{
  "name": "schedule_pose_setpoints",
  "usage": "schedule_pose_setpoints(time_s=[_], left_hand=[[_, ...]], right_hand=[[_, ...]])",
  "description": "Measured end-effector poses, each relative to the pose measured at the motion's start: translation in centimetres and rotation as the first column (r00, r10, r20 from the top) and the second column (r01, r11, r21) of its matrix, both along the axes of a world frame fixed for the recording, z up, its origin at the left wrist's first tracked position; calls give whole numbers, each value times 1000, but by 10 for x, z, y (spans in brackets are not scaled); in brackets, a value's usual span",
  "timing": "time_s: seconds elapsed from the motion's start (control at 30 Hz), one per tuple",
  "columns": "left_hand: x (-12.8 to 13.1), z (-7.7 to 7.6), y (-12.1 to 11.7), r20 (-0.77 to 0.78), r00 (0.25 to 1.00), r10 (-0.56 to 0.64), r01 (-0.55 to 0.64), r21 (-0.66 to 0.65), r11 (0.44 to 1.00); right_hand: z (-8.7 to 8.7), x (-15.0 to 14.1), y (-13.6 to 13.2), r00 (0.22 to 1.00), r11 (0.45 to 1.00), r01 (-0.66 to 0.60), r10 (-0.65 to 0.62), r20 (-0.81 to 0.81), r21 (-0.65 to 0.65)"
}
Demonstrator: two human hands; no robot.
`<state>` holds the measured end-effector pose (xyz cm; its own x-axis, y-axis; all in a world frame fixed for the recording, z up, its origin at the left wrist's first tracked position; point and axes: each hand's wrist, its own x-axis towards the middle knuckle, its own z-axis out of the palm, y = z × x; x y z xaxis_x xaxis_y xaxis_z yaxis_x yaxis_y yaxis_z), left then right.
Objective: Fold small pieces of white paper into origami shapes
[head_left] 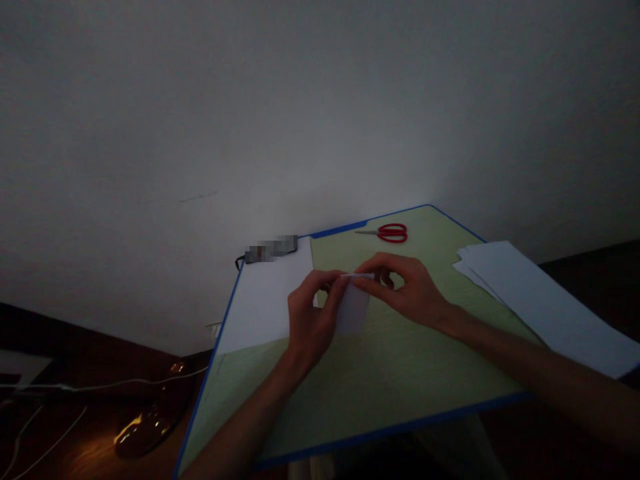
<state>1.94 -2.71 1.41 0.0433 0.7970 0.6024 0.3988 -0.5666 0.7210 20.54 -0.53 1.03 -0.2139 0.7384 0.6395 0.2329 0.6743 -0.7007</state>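
Observation:
Above the middle of the table, a small piece of white paper point(354, 312) hangs between my two hands, its top edge folded or rolled into a narrow strip. My left hand point(313, 313) pinches the left end of that edge with thumb and forefinger. On the other end, the thumb and fingers of my right hand point(404, 285) are closed in a pinch too. Beyond my right hand lies a pair of scissors point(393, 233) with red handles, blades pointing left. How many layers the fold has, I cannot tell.
A large white sheet point(265, 300) covers the table's back left, with a blurred-out dark item point(271, 249) at its far edge. Several white sheets point(545, 300) overlap on the right side. The pale green table point(400, 373) has a blue rim and stands by a grey wall point(320, 120).

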Motion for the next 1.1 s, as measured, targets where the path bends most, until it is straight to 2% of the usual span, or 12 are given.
schedule_pose_setpoints(time_s=[0.13,0.4,0.57,0.77,0.97,1.1], left_hand=[[1,-3,1,24,999,34,-34,1,999],[5,-11,2,-104,979,178,-166,114,980],[1,-17,4,-86,968,234,-220,144,965],[-5,-20,8,-161,938,307,-279,173,944],[-5,-21,7,-216,912,349,-278,299,913],[-8,-21,4,-211,894,395,-282,421,862]], right_hand=[[1,-2,1,1000,1000,-5,4,-4,-26],[2,-6,-2,998,998,63,-63,-6,15],[-3,-10,-4,999,998,47,-47,-16,-51],[-6,-11,-4,999,996,39,-41,-29,-85],[-7,-11,-6,998,994,35,-40,-53,-100],[-8,-9,-8,996,999,-44,43,-82,-12]])
